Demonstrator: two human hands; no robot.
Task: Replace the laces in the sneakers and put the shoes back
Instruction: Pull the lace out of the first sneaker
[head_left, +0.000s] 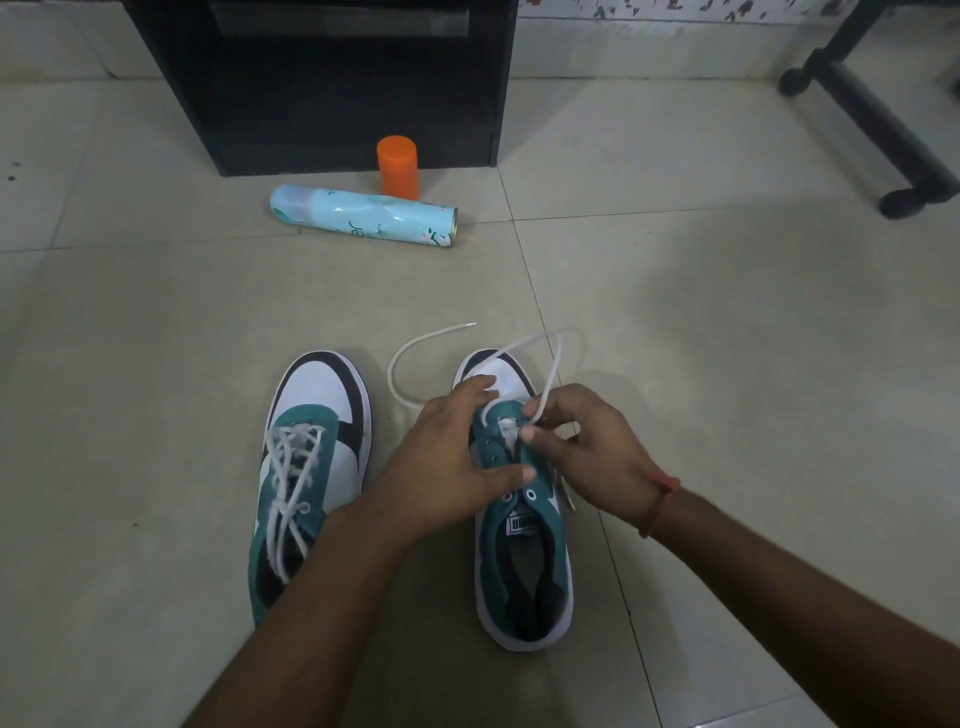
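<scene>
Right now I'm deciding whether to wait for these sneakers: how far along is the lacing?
The left sneaker looks laced, its lace ends loose. The right sneaker is in hand: the left hand steadies it while the right hand pinches the white lace near the front eyelets. Most eyelets are still empty. Putting both shoes back remains.

Lighting: dim, even indoor light with a greenish cast; brightest on the floor (727, 291) at upper right, where pale patches show. Shadows: soft, short, dark under the cabinet (332, 88). Glare: faint sheen on the spray can (363, 215). Sharpness: centre fairly clear, slightly soft overall. Distortion: wide-angle bending of tile lines toward the edges.
</scene>
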